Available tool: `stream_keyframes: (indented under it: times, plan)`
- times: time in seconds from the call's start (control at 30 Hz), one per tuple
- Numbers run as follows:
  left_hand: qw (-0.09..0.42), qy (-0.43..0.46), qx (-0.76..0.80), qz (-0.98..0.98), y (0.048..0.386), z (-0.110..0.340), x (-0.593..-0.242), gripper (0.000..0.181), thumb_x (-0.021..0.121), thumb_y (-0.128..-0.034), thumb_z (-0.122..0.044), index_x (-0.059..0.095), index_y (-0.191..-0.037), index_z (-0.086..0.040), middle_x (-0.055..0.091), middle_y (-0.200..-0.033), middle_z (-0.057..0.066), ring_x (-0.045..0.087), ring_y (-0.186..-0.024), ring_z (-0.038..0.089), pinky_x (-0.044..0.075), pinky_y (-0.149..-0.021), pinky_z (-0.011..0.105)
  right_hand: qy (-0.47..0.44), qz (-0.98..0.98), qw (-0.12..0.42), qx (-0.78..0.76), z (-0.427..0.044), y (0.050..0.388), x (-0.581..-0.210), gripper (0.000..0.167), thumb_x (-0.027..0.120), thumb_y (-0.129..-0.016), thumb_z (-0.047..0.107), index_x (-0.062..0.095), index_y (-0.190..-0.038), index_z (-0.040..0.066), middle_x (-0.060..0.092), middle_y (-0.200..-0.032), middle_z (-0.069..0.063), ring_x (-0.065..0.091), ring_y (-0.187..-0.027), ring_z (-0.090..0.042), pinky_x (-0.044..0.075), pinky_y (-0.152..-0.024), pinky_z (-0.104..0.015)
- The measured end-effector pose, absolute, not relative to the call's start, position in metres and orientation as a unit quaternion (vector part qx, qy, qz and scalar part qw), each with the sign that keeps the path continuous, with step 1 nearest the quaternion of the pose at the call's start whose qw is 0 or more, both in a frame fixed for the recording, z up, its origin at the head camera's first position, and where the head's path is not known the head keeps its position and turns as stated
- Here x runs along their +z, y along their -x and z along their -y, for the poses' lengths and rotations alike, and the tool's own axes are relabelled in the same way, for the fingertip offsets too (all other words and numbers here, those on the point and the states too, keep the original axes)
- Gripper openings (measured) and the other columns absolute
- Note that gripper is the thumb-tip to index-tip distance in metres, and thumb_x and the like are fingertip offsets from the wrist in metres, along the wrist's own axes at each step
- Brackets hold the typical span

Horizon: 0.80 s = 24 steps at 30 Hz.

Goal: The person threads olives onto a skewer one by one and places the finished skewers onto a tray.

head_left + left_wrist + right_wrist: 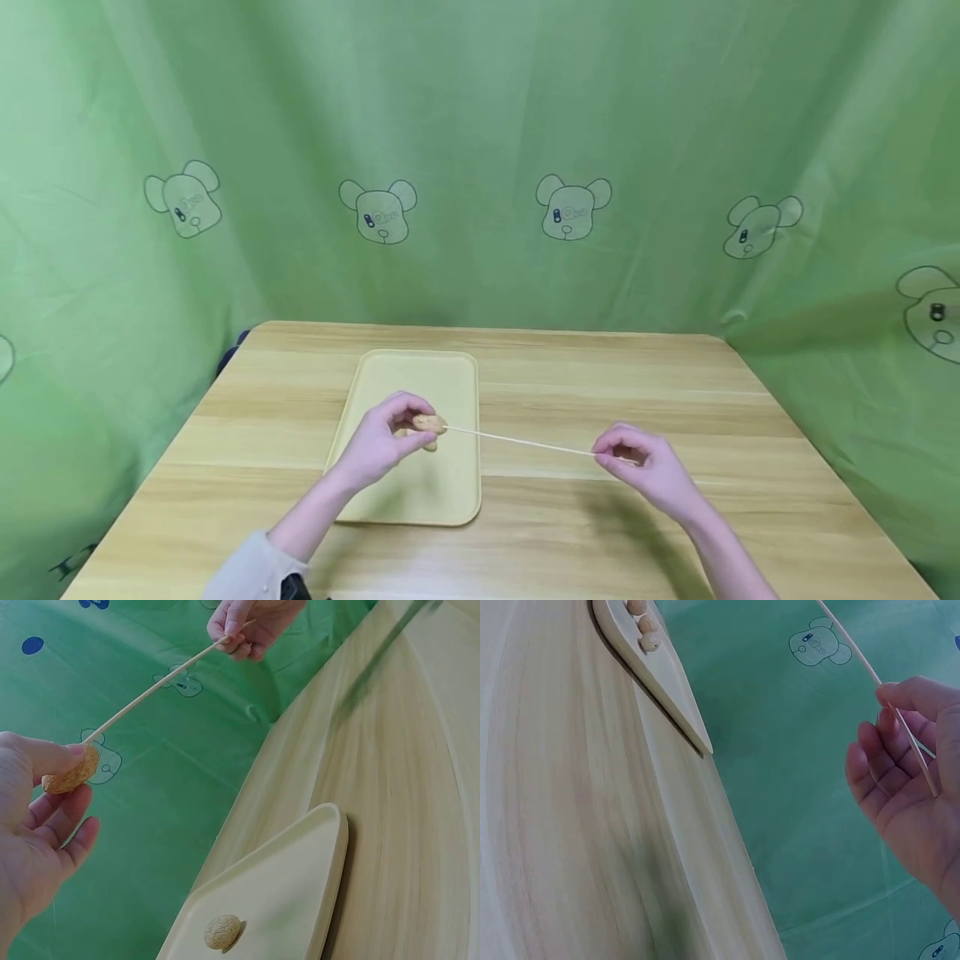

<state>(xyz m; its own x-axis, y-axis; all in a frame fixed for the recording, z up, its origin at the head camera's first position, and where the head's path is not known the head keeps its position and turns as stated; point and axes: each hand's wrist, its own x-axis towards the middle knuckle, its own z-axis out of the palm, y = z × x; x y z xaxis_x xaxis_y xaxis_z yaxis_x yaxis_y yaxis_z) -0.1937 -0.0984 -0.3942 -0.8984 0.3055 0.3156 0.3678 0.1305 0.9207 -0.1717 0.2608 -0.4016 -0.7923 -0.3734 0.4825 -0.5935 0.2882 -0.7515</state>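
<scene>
My left hand pinches a golden-brown, wrinkled, oblong food piece between thumb and fingers, above the tray. One end of a thin wooden skewer meets this piece; whether it has pierced it cannot be told. Toward the skewer's other end, my right hand pinches the stick between thumb and index finger, and its tail runs across the palm in the right wrist view. Similar brown pieces lie on the cream tray, partly hidden behind my left hand in the head view.
The tray lies on the left half of a wood-grain table. A green curtain with printed bear heads hangs behind the table and at both sides.
</scene>
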Motion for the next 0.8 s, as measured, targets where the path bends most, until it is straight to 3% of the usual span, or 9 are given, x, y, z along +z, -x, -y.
stream_keyframes:
  times: [0.13,0.3,0.43,0.63,0.8]
  plan:
    - [0.03,0.222,-0.615,0.756,0.1929,0.1004,-0.3943,0.025,0.07,-0.0774,0.0,0.06,-0.101,0.002,0.059,-0.095,0.013,0.059,-0.083,0.018,0.051,-0.071,0.028,-0.297,0.795,0.082,0.523,-0.262,0.1713,-0.4014,0.019,0.061,-0.082,-0.01,0.065,-0.092,0.006,0.062,-0.087,-0.004,0.056,-0.079,-0.011,0.049,-0.07,-0.023]
    - [0.035,0.219,-0.611,0.76,0.1922,0.1032,-0.3955,0.025,0.069,-0.0792,-0.002,0.06,-0.102,0.001,0.061,-0.095,0.013,0.059,-0.083,0.017,0.048,-0.063,0.023,-0.316,0.75,0.048,0.579,-0.263,0.1714,-0.4024,0.024,0.056,-0.082,-0.014,0.065,-0.098,0.001,0.063,-0.094,-0.003,0.058,-0.085,-0.011,0.05,-0.073,-0.022]
    - [0.046,0.224,-0.613,0.756,0.1921,0.1049,-0.3968,0.025,0.07,-0.0792,-0.002,0.06,-0.102,0.002,0.061,-0.094,0.014,0.059,-0.082,0.015,0.048,-0.066,0.025,-0.333,0.71,0.03,0.62,-0.2625,0.1722,-0.4052,0.03,0.051,-0.082,-0.019,0.066,-0.1,0.001,0.064,-0.098,-0.004,0.059,-0.09,-0.012,0.051,-0.076,-0.021]
    - [0.043,0.228,-0.627,0.743,0.1915,0.1053,-0.3981,0.025,0.068,-0.0795,0.0,0.058,-0.102,0.005,0.062,-0.091,0.017,0.059,-0.079,0.012,0.043,-0.051,0.019,-0.325,0.696,0.009,0.64,-0.2645,0.1725,-0.4085,0.035,0.048,-0.082,-0.02,0.066,-0.101,0.002,0.065,-0.1,-0.004,0.061,-0.093,-0.013,0.05,-0.08,-0.022]
    - [0.018,0.236,-0.649,0.723,0.1906,0.1046,-0.3971,0.03,0.068,-0.0776,0.003,0.055,-0.104,0.01,0.061,-0.093,0.017,0.058,-0.079,0.01,0.048,-0.06,0.018,-0.338,0.677,0.014,0.654,-0.2653,0.1739,-0.4094,0.031,0.046,-0.083,-0.02,0.063,-0.104,-0.006,0.065,-0.102,-0.004,0.061,-0.093,-0.012,0.05,-0.082,-0.023]
